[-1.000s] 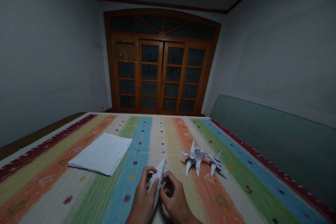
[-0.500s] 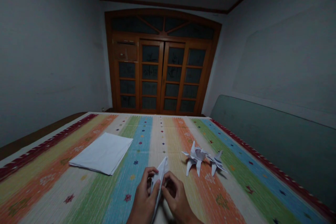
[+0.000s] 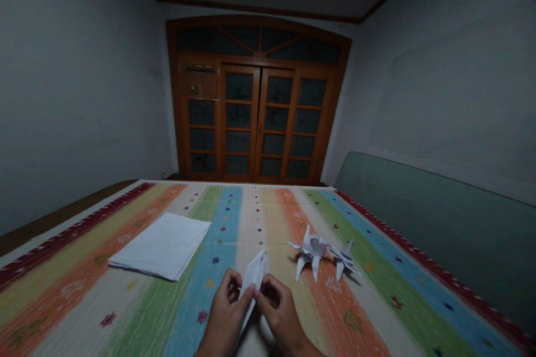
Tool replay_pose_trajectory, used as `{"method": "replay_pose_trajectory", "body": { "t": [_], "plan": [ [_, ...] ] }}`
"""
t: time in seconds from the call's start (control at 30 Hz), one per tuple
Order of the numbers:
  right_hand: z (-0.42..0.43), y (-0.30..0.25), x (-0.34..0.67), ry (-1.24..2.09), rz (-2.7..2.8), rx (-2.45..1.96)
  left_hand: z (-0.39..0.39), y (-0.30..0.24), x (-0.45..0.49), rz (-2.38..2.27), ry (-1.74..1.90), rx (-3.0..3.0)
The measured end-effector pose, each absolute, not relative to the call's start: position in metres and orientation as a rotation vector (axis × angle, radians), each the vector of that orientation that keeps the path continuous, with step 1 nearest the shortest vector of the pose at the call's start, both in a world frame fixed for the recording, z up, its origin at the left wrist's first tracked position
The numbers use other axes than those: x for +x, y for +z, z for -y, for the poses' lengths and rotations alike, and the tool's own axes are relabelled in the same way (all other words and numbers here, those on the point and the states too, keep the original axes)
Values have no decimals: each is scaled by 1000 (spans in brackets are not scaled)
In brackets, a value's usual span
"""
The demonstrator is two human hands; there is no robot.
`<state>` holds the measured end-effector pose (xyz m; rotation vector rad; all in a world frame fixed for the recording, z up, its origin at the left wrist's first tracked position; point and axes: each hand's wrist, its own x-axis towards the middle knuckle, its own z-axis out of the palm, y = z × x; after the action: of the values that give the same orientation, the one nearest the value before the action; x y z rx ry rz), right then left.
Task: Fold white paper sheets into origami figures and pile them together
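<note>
A left hand [image 3: 226, 308] and a right hand [image 3: 280, 308] are pinching a narrow, pointed piece of folded white paper [image 3: 253, 274] at the near side of a worktop [image 3: 157, 326] covered by a multicoloured striped cloth [image 3: 368, 312]. From my distant post behind the head camera, I am seeing both hands closing narrowly on the piece, thumbs nearly meeting at its middle and the other fingers curling. The paper is standing tilted, its tip pointing away from the wearer; I am not able to tell whether its lower end is touching the cloth.

To the left, well apart, a flat stack of white paper sheets [image 3: 161, 245] is lying with its edges slightly out of line. To the right, a spiky white folded-paper shape with several points [image 3: 312, 251] is standing just beside a smaller spiky white folded-paper shape [image 3: 344, 261].

I am judging the step in hand to be a fold or crease near the middle of the piece. The next move, in my view, is calling for the left hand to be steadying the layers while the right thumb is pressing that fold evenly, without crumpling the tip.
</note>
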<state>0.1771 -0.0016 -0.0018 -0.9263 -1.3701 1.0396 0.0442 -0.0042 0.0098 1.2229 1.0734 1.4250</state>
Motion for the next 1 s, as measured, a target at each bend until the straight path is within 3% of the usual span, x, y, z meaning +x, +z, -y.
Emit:
{"method": "replay_pose_trajectory", "body": {
  "t": [0.2,1.0],
  "plan": [
    [5,0,178,1067,1389,-833,4,15,40,-962,1273,1263],
    [-6,-3,174,1193,1076,-841,-10,19,25,-951,1213,1200]
  ]
}}
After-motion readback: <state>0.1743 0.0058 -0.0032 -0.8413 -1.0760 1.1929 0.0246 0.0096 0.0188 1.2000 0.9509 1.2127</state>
